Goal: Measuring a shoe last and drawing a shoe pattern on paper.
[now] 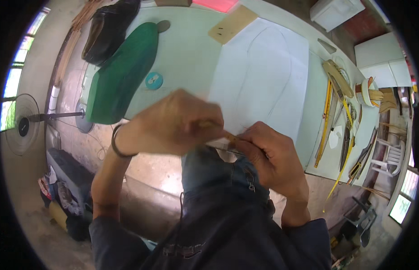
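In front of my waist, at the near edge of the table, both hands come together on a thin tan stick-like piece (230,137). My left hand (178,123), smeared by motion, is closed around one end. The thumb and fingers of my right hand (268,153) pinch the other end. What kind of piece it is, I cannot make out. Just beyond them lies a white paper sheet (299,58) with a long, rounded, sole-like outline in pencil. A tan rectangular piece (233,24) rests over its far left corner.
Left on the pale green table (187,45) are a large green shoe-shaped form (124,74), a dark shoe (111,31) and a round blue lid (153,80). Rulers, a yellow tape measure (346,159) and a cup of tools (364,94) crowd the right. A fan (23,127) stands left.
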Available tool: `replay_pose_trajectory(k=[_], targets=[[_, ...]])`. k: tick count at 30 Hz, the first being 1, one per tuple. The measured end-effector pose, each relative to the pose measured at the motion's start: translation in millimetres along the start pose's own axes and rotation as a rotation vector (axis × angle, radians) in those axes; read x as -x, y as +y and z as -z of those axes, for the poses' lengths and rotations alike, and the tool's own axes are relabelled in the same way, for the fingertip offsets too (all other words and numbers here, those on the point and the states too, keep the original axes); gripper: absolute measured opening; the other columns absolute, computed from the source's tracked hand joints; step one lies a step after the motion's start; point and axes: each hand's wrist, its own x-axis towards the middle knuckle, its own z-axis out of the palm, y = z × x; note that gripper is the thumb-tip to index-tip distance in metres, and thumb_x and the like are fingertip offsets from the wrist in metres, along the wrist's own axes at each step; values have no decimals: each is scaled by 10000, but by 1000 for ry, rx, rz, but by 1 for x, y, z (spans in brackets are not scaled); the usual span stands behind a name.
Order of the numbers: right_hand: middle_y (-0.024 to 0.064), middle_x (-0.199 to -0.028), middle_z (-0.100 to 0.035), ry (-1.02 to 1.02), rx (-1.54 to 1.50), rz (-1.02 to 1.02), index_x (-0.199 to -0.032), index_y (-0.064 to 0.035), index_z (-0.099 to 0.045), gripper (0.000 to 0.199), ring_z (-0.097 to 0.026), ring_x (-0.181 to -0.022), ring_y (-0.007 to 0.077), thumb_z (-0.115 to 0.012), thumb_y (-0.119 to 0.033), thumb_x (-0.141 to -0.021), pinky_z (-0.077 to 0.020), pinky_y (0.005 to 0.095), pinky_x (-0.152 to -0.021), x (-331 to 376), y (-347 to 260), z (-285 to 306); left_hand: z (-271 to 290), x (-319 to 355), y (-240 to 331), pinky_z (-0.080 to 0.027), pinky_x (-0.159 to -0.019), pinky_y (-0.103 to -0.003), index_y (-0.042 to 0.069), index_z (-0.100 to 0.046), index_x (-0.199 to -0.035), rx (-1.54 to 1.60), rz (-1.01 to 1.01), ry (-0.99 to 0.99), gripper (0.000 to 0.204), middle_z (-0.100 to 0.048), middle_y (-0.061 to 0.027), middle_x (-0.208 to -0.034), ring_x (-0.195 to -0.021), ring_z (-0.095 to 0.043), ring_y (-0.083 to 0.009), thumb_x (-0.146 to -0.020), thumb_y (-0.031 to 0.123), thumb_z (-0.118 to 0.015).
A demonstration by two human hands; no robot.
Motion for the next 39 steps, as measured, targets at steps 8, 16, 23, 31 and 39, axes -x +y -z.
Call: replay_pose_trajectory(k=[8,16,23,31,39], targets=[[-12,-732,-553,214,-601,-594,-1070,8,-689,235,-434,-615,48,-529,-164,-1061,-356,214,-549,-25,12,3,39,-72,-31,-509,-744,-279,33,-643,-956,760,329,354,191,-619,-5,-852,-785,-606,-112,-978,220,-675],[2,-767,-592,475,-663,-650,-1149,3,-676,265,-450,-619,44,-524,-200,-1074,-378,209,-554,-34,-47,-2,-7,-13,-22,-551,-851,-320,15,-665,-1116,-32,367,335,206,-705,-91,-1068,-978,-686,-232,-936,114,-682],[61,-784,-655,683,-820,-759,-1144,12,-668,297,-558,-583,81,-573,-251,-1045,-455,224,-541,-69,-41,-19,29,-45,-13,-355,-1130,-499,99,-517,-1416,-539,-78,-73,723,-365,-145,-1569,-1441,-355,-377,-753,160,-800],[140,-809,-725,753,-941,-1063,-1070,26,-681,275,-685,-590,172,-626,-230,-986,-522,264,-518,-56,23,-51,35,-37,-52,-349,-1115,-489,111,-562,-1399,-709,-65,-287,703,-318,-121,-1602,-1487,-291,-329,-769,322,-794],[115,-784,-724,788,-1025,-1050,-1044,3,-694,230,-682,-572,163,-635,-208,-974,-527,256,-519,-56,28,-48,31,-51,-33,-394,-1072,-470,87,-607,-1319,-733,-30,-251,527,-422,-144,-1500,-1409,-388,-327,-810,157,-728]])
